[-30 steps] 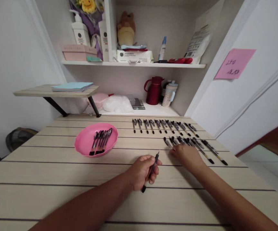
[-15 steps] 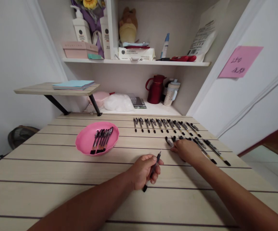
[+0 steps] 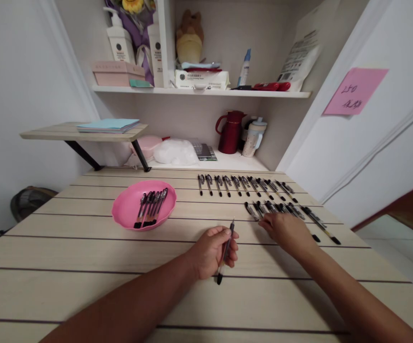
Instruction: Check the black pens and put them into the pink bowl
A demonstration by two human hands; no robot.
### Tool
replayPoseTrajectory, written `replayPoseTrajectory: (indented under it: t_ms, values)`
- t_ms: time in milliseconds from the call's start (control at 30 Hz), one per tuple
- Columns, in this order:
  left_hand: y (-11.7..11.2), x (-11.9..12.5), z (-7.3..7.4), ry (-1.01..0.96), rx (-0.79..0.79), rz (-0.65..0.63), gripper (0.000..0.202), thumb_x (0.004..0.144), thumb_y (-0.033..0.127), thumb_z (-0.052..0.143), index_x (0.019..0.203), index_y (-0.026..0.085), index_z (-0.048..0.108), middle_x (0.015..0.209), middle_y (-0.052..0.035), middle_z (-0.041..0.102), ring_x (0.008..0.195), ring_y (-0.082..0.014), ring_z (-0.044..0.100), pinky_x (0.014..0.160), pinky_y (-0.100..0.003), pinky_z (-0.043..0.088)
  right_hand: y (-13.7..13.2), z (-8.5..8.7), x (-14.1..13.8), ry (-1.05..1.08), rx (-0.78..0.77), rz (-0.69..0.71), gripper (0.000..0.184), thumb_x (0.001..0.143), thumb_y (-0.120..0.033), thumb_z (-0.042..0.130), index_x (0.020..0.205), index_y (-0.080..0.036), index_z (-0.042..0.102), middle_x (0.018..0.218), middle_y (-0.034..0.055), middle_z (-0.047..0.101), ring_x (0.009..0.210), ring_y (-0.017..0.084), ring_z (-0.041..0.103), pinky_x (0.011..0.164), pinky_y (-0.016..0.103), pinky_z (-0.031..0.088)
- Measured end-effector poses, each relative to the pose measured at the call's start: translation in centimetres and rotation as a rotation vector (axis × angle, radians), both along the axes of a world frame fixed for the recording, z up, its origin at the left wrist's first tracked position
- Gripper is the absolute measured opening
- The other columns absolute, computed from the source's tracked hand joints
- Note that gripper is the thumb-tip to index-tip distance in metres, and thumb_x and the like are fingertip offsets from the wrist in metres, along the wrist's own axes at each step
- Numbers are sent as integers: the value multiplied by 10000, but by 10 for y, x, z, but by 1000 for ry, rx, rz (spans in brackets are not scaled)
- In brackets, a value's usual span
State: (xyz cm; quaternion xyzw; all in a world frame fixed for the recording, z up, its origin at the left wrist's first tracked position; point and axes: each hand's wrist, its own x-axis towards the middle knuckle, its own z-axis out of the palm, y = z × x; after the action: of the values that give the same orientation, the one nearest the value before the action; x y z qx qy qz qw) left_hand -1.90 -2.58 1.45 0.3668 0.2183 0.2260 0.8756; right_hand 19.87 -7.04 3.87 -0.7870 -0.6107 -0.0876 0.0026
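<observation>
In my left hand [image 3: 210, 252] is an uncapped pen [image 3: 227, 250], its bare tip pointing up and away and its black end toward me. The fingers wrap round its barrel. My right hand [image 3: 289, 232] reaches over the nearer row of black pens [image 3: 315, 219] at the right, fingertips pinched together close to the table. Whatever is between those fingertips is hidden, and the hand covers part of several pens. Behind lies a farther row of pens with clear barrels and black caps [image 3: 218, 186]. A pink bowl [image 3: 118, 205] at the left holds several more pens [image 3: 152, 207].
The slatted wooden table [image 3: 178, 305] meets a white shelf unit [image 3: 206, 91] at the back. A red jug [image 3: 231, 133] and a pale tumbler [image 3: 254, 138] stand there. A small raised shelf [image 3: 52, 132] with blue paper [image 3: 109, 125] rises at the back left.
My right hand has shifted slightly right and toward me, uncovering more cap ends in the nearer row. The pen in my left hand has turned more upright.
</observation>
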Motion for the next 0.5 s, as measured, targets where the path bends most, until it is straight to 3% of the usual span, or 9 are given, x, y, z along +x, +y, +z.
replayPoseTrajectory:
  t_ms: [100,200,267,367,500]
  values:
    - [0,1,2,-55,-48,102,238,701,331,646,808,145,545,654,12,533,529,-91,544,488,-212,418,-16,1,-19,213,43,25,334,828,-381,409,614,-182,569,608,60,621,554,161,541,490,246,283]
    - [0,3,5,-110,-113,239,215,681,269,678,798,148,543,646,21,529,571,-86,552,581,-228,449,-33,-3,-56,694,-47,184,380,834,-429,378,585,-175,513,524,12,557,497,120,475,470,224,296]
    - [1,3,7,-143,-146,313,210,673,240,687,796,156,538,668,21,544,621,-91,569,648,-241,457,-41,-7,-83,939,-48,250,263,796,-403,455,693,-173,529,596,-4,577,540,114,489,493,211,326]
    - [2,3,8,-191,-162,370,216,661,221,699,777,166,525,679,30,545,702,-105,589,732,-261,455,-46,-14,-111,1001,64,218,119,738,-301,514,718,-184,507,599,-21,563,548,115,487,522,220,338]
    - [5,2,8,-224,-167,398,213,665,200,695,760,166,508,699,36,543,753,-120,602,777,-282,454,-43,-16,-121,998,154,174,58,720,-225,477,671,-194,476,579,-25,540,533,116,472,526,229,339]
